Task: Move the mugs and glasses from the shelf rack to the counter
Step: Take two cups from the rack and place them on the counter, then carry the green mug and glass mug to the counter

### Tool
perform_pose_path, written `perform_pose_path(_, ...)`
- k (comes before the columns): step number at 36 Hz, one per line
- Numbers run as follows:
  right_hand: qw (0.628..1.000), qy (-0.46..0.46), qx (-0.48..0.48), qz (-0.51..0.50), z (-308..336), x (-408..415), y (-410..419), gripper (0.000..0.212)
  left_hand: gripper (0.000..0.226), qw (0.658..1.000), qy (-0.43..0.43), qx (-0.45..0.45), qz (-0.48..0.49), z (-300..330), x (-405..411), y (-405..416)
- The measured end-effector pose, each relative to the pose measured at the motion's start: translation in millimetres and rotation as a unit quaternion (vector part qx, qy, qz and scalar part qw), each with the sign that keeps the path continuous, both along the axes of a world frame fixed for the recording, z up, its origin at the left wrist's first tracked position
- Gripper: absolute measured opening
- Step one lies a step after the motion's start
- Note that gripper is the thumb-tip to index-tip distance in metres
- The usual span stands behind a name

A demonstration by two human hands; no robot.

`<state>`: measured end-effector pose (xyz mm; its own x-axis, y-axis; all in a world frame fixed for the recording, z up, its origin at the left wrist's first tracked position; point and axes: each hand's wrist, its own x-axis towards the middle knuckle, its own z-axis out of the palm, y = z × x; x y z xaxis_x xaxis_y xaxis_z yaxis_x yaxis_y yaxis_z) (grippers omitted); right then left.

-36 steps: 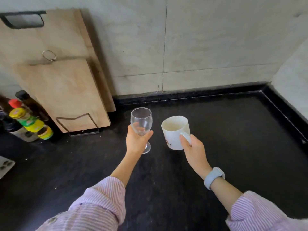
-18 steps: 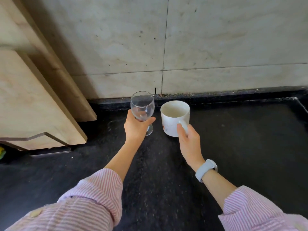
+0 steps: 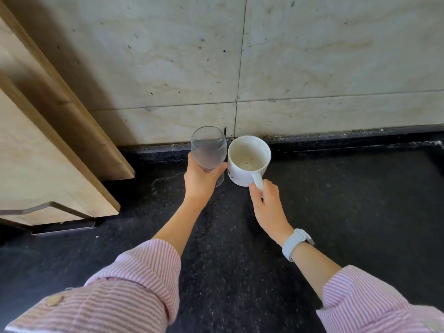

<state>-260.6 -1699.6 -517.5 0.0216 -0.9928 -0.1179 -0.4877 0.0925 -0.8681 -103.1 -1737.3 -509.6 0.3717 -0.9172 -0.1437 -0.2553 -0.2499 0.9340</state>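
hands reach to the back of the counter [image 3: 336, 212]. left hand [image 3: 200, 180] wraps the glass [image 3: 208, 147] bowl from below; right hand [image 3: 265, 200] pinches the mug [image 3: 247, 159] handle. glass and mug stand side by side near the wall [image 3: 312, 68], rims almost touching. boards [image 3: 36, 152] lean at left.

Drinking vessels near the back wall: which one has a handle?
The white mug, gripped by the right hand at its handle. The clear wine glass beside it, held by the left hand round its bowl, has a stem instead.
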Motion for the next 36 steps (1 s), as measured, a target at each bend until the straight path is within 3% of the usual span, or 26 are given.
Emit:
perform_pose_path(6,0.997,0.072,-0.001,0.005,5,-2,2,0.016,0.056,0.999,-0.041,0.016,-0.005,0,-2,12)
perform_pose_path(14,0.982,0.154,-0.106,-0.036,35,-5,25,0.046,0.067,0.971,-0.232,0.052,-0.037,21,18,68)
perform_pose_path(18,0.950,0.241,-0.187,0.060,58,10,42,0.040,0.063,0.939,-0.337,0.054,-0.045,44,40,111)
perform_pose_path(22,0.928,0.273,-0.166,0.190,84,48,67,0.043,0.060,0.910,-0.407,0.067,-0.040,72,76,165)
perform_pose_path(29,0.879,0.240,-0.149,0.385,126,140,151,0.044,0.053,0.877,-0.465,0.106,0.065,131,148,290)
perform_pose_path(36,0.804,0.176,-0.243,0.514,169,228,302,0.042,0.051,0.838,-0.472,0.155,0.225,172,196,495)
